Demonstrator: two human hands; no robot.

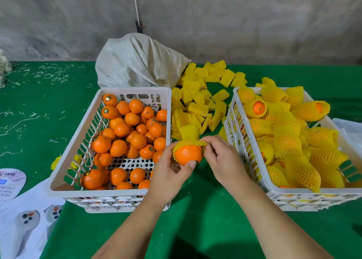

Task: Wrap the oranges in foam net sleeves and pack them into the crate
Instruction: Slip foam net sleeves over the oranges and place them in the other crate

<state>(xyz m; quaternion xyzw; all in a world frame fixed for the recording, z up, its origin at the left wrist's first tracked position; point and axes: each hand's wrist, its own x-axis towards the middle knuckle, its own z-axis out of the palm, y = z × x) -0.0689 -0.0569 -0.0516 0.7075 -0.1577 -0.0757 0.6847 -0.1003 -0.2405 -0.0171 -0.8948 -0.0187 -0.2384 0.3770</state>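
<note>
Green worktop (205, 209) under a bare grey wall, strewn at left with pale shavings. Between two white crates, an orange (188, 154) held just above the cloth, half pushed into a yellow foam net sleeve (189, 135) whose stretched mouth rings the top of the fruit, the slack remainder standing up behind. Left hand (172, 170) cupped under and around the fruit, thumb across the lower front; right hand (219, 156) pinching the sleeve's rim at the right side, fingers curled on the mesh. Left crate (135, 91) partly full of bare oranges, some with small round stickers; right crate (293, 193) heaped with sleeved fruit. Loose flattened sleeves (197, 99) piled between and behind the crates, beside a slumped white woven sack (137, 62); printed leaflets (23, 215) at the near left corner. Fruit probably firm, fairly weighty for its size, smooth enough to slide in the palm, so best seated deep in the left hand. Sleeve likely very light, springy and soft, prone to snapping back off the curve; best gripped at opposite points of the rim and drawn down evenly, not hard enough to tear the mesh.
</note>
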